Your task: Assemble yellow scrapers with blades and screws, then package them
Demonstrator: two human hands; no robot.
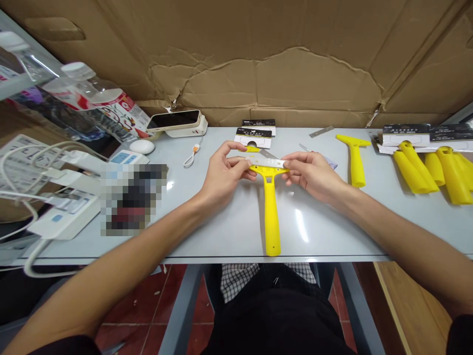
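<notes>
A yellow scraper handle (272, 217) lies on the grey-white table (229, 231), its grip pointing toward me. Across its wide head rests a flat metal plate (264, 161) with small holes. My left hand (226, 172) pinches the plate's left end between thumb and fingers. At the right end, my right hand (308, 172) holds the plate with closed fingers beside the yellow head. Just behind the plate are a loose metal blade (266, 154), a bit of another yellow part (253, 149) and black-and-white cards (253, 138).
Another yellow handle (356, 160) and a metal blade (321, 131) lie to the right, with carded yellow handles (414, 170) farther over. Phone (175, 120), white mouse (142, 147), power strips (66, 212) and bottles (118, 111) are at left. Cardboard (258, 49) stands behind.
</notes>
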